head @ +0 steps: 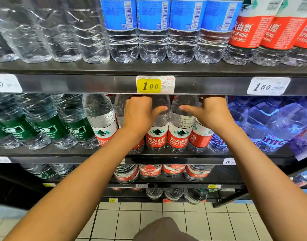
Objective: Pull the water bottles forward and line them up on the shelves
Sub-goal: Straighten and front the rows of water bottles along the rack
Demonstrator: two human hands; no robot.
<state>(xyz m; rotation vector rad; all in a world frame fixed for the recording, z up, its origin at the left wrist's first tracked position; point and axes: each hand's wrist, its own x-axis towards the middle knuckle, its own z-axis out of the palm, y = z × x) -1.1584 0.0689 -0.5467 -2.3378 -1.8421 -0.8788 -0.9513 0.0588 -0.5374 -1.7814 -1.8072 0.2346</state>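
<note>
Reaching under the shelf edge, your left hand (140,112) and right hand (208,113) each curled over a red-labelled bottle's (158,134) shoulder. Full, heavy, slick and springy, they looked best gripped by the neck.

Both forearms bare to the frame edge, no sleeves in view. Left hand (140,113) and right hand (210,113) bare: no rings, watch, gloves. Grey-brown garment (164,229) at bottom edge.

A shop: stocked shelves (97,84) of bottled water (153,32), a yellow price tag (149,86) just above the left hand (140,113), tiled floor (210,223) below.
</note>
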